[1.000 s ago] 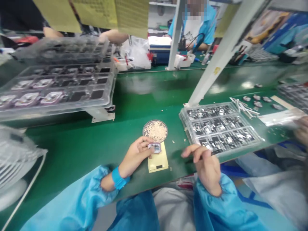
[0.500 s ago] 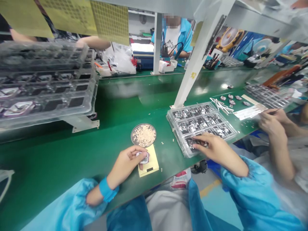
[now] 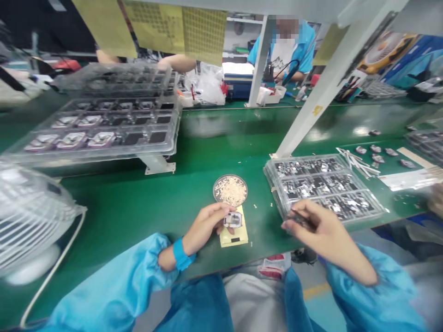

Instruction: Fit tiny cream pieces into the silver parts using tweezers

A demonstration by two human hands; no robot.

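Observation:
My left hand (image 3: 205, 227) is closed on a small rounded-square watch-like casing (image 3: 234, 220), pale inside with a purplish rim. It holds the casing above a pad of yellow paper (image 3: 234, 237) that has a black mark. Just behind lies a round dark dish (image 3: 214, 190) full of tiny cream-coloured pieces. My right hand (image 3: 323, 230) is in front of the near left corner of a clear compartment tray (image 3: 277, 191) loaded with small dark and silvery parts. Its fingers are pinched around something small and dark, too blurred to name.
At left, a clear tray (image 3: 145, 146) with several similar casings rests on a raised shelf, and a white fan (image 3: 32, 221) stands nearby. A white post (image 3: 304, 110) rises behind the parts tray. White strips (image 3: 356, 162) and loose casings (image 3: 375, 148) lie at right. A co-worker (image 3: 297, 46) sits opposite.
My right hand has lifted out of the parts tray and come towards me, its fingers still pinched. My left hand has turned the casing slightly. The view has swung left, bringing in the fan.

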